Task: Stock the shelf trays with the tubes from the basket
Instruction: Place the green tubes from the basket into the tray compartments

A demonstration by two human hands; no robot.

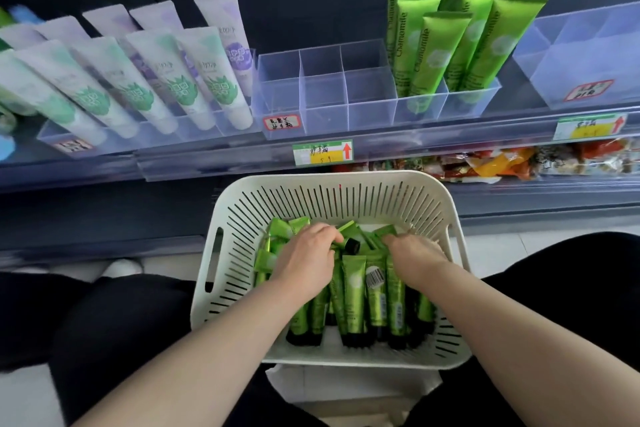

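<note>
A white slotted basket rests on my lap, filled with several green tubes with black caps. My left hand lies on the pile at the left, fingers curled over a green tube with a black cap. My right hand digs into the tubes at the right, its fingertips hidden among them. On the shelf above stands a clear divided tray; its left and middle compartments are bare, and its right ones hold several upright green tubes.
White tubes with green and purple prints fill the tray at the left. Another clear tray stands at the right. Price tags sit on the shelf rail. Snack packets lie on the lower shelf. My dark-clothed legs flank the basket.
</note>
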